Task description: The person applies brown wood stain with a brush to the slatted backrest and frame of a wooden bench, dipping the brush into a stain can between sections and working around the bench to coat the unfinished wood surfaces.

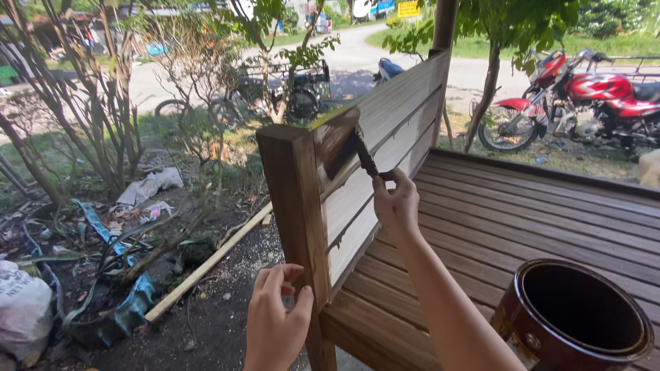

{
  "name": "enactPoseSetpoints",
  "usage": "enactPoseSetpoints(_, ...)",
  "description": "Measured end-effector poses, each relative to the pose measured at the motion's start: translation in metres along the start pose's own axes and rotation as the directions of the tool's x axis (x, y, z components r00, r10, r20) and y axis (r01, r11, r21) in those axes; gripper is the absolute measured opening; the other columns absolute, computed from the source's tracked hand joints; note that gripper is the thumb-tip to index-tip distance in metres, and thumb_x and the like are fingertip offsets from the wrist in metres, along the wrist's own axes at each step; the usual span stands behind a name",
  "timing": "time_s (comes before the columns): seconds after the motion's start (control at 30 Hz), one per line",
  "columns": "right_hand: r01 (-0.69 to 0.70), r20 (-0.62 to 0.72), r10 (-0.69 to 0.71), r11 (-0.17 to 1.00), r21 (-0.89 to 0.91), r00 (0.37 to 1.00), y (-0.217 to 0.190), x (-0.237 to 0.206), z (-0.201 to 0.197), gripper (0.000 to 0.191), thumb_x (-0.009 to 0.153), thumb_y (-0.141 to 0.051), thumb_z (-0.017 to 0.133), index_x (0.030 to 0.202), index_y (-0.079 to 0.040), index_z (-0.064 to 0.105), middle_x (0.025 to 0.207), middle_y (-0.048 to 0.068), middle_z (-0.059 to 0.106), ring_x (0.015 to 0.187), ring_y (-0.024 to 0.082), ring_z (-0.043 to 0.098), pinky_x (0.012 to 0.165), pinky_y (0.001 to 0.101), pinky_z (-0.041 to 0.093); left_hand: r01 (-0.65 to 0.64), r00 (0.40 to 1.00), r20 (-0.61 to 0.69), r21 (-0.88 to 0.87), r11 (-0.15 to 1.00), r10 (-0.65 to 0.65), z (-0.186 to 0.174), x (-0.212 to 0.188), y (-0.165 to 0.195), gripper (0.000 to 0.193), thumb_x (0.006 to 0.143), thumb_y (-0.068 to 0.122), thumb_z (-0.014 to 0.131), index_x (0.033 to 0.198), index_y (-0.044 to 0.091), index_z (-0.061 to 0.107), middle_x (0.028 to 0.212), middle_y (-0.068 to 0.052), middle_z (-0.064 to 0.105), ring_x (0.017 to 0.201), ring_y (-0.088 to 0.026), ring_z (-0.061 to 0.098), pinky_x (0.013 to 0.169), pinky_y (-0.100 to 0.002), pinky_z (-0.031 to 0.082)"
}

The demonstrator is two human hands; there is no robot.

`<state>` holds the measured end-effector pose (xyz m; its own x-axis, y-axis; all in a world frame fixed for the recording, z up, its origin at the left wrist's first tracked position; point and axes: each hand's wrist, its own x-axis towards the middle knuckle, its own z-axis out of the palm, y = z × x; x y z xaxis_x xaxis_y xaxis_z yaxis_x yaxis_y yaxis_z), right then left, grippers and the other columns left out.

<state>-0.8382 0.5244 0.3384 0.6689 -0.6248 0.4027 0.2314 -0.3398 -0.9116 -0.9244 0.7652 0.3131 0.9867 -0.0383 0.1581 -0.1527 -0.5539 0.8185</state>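
Note:
My right hand (397, 203) grips the dark handle of a paintbrush (347, 151), its bristles pressed on the top pale slat of a wooden bench backrest (392, 130). A dark brown stained patch surrounds the bristles at the slat's left end. My left hand (275, 323) is curled around the brown-stained corner post (292, 199) low down, fingers on its outer face. An open, dark brown tin of stain (574, 319) stands on the stained bench seat (509, 220) at the lower right.
Left of the bench lie bare soil, a long pale timber strip (206, 264), blue plastic scraps, a white sack (20, 309) and thin shrubs. A red motorcycle (584, 99) is parked at the upper right, behind a slim tree trunk (485, 96). A road runs behind.

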Motion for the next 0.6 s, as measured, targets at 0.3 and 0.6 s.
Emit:
enactPoseSetpoints(0.3,-0.203,0.080,0.208,0.977,-0.063,0.975,0.013,-0.086,-0.039,0.017,0.095,-0.020,0.071,0.097,-0.004,0.065,0.062,0.001,0.057,0.042,0.006,0.042,0.033,0.0269,0.028,-0.199,0.968,0.116,-0.192,0.961,0.223,0.031,-0.001,-0.033,0.038,0.084,0.016,0.069,0.120,0.006,0.066,0.116,-0.010,0.067,0.098,-0.021,0.067,0.081,-0.036,0.055)
enactPoseSetpoints(0.6,-0.339,0.076,0.342,0.939,-0.054,0.937,0.010,-0.133,-0.088,0.025,0.094,-0.024,0.075,0.099,-0.002,0.065,0.061,-0.001,0.055,0.045,0.006,0.040,0.036,0.0262,0.028,-0.227,0.943,0.120,-0.451,0.863,0.311,0.067,-0.009,-0.042,0.045,0.087,0.011,0.069,0.130,0.000,0.062,0.126,-0.013,0.069,0.113,-0.020,0.068,0.097,-0.032,0.054)
